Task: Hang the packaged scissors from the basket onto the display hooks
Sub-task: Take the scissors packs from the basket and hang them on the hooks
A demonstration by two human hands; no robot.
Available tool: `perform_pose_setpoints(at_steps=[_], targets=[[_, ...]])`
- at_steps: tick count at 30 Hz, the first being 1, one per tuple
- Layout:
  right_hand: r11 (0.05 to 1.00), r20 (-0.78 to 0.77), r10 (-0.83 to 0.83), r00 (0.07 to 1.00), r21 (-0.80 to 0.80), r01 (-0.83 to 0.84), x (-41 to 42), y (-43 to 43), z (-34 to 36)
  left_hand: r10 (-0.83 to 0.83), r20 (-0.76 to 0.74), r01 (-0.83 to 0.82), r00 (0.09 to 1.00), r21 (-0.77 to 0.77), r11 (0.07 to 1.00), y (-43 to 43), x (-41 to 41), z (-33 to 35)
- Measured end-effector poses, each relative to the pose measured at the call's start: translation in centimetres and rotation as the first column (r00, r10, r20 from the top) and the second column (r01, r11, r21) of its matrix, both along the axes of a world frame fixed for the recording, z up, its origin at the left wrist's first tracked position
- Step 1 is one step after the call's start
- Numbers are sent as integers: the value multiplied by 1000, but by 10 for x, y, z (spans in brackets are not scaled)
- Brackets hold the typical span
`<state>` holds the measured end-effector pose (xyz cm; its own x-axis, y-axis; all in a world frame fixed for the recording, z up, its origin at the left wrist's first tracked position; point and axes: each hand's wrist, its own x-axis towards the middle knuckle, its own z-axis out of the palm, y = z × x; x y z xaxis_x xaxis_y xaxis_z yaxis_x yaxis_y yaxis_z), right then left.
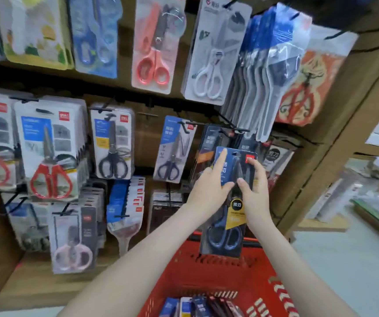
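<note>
packaged scissors (226, 236) upright before the lower display hooks (239, 129), above the red basket (206, 268) | left hand (208, 183) pinches its left edge, index finger raised to the top corner | right hand (256, 191) grips its right edge | more packs (197, 307) lie in the basket

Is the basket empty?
No, several scissor packs lie in the bottom of the red basket.

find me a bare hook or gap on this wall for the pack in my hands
A bare hook, with bare board below it, sits between the black-handled pack and the blue-card pack. The shelf ledge at lower left is bare too. The red-handled stacks are crowded.
</note>
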<state>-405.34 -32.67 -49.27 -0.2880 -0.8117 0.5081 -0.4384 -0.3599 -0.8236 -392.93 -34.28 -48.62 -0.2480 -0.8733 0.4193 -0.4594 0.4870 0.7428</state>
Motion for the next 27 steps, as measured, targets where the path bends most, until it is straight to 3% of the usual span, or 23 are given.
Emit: perform_pose_setpoints(at_steps=[13, 18, 23, 27], targets=[[998, -132, -37, 991, -51, 31, -80, -37, 13, 23, -86, -30, 996, -86, 996, -33, -84, 5], [998, -195, -43, 980, -62, 32, -89, -63, 17, 63, -89, -70, 994, -76, 995, -50, -93, 7], [996, -257, -50, 965, -81, 30, -93, -73, 13, 82, 3, -81, 997, -117, 990, -62, -100, 1], [992, -249, -56, 967, -124, 26, -98, -74, 9, 71, -34, -75, 997, -123, 990, -66, -103, -4]])
